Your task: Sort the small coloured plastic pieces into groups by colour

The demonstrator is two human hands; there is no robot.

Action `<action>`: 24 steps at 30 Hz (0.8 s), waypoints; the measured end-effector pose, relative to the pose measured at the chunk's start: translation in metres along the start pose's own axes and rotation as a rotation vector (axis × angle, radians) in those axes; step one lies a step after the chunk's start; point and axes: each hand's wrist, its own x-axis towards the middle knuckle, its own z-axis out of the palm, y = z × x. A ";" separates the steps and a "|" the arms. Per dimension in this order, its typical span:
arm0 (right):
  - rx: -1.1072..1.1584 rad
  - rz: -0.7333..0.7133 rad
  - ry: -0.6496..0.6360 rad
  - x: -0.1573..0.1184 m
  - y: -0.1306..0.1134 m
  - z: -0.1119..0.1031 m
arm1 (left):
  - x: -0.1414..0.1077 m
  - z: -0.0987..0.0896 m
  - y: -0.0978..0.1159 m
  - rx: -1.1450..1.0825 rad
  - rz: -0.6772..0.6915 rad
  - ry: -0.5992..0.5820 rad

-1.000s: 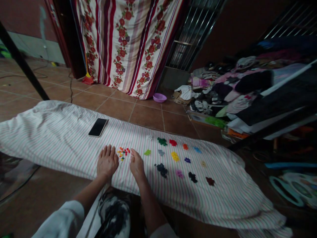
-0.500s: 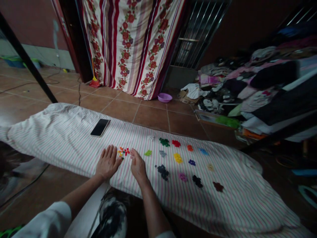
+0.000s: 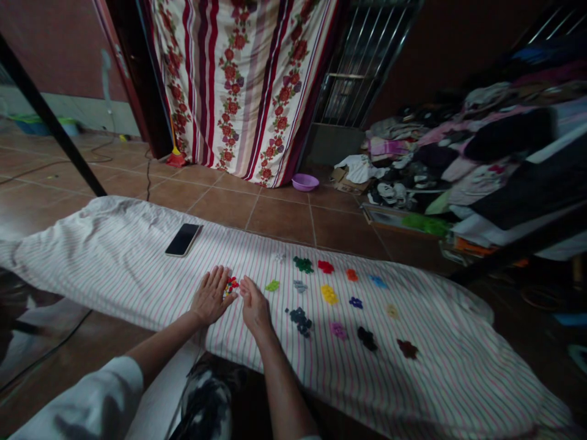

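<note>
A small heap of mixed red, yellow and other coloured pieces (image 3: 232,283) lies on the striped cloth (image 3: 137,269) between my hands. My left hand (image 3: 211,297) is flat and open, its fingers stretched out along the heap's left side. On the other side, my right hand (image 3: 255,307) stands on edge with its fingers extended, close to the heap. Sorted by colour, several small piles spread to the right, among them lime green (image 3: 272,285), dark green (image 3: 303,264), yellow (image 3: 329,294) and dark grey (image 3: 301,321) pieces. The pieces are too small to name.
A phone (image 3: 183,239) lies on the cloth beyond my left hand. Further right are black (image 3: 367,338) and brown (image 3: 407,349) piles. On the tiled floor stands a purple basin (image 3: 305,181), with a heap of clothes (image 3: 426,153) at the right. A floral curtain (image 3: 247,91) hangs behind.
My left hand has moved right, towards my right hand. The mixed pieces between them are gathered into a tighter heap. My right hand has barely moved.
</note>
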 end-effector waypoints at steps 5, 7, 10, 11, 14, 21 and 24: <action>0.073 0.008 0.024 0.003 0.009 0.002 | 0.016 -0.005 0.006 -0.090 0.043 -0.037; 0.075 0.011 0.034 0.004 0.010 0.002 | 0.020 -0.009 0.006 -0.162 0.072 -0.055; 0.069 0.021 0.048 0.004 0.009 0.001 | 0.022 -0.015 0.007 -0.296 0.118 -0.049; 0.062 0.024 0.049 0.004 0.009 0.001 | 0.022 -0.016 0.008 -0.339 0.123 -0.034; 0.034 0.028 0.046 0.003 0.007 0.000 | 0.021 -0.021 0.010 -0.439 0.101 0.008; 0.022 0.055 0.032 -0.001 0.005 -0.007 | 0.016 -0.028 0.011 -0.605 0.028 -0.019; -0.007 0.044 0.019 -0.002 0.006 -0.010 | 0.012 -0.032 0.010 -0.668 -0.065 -0.090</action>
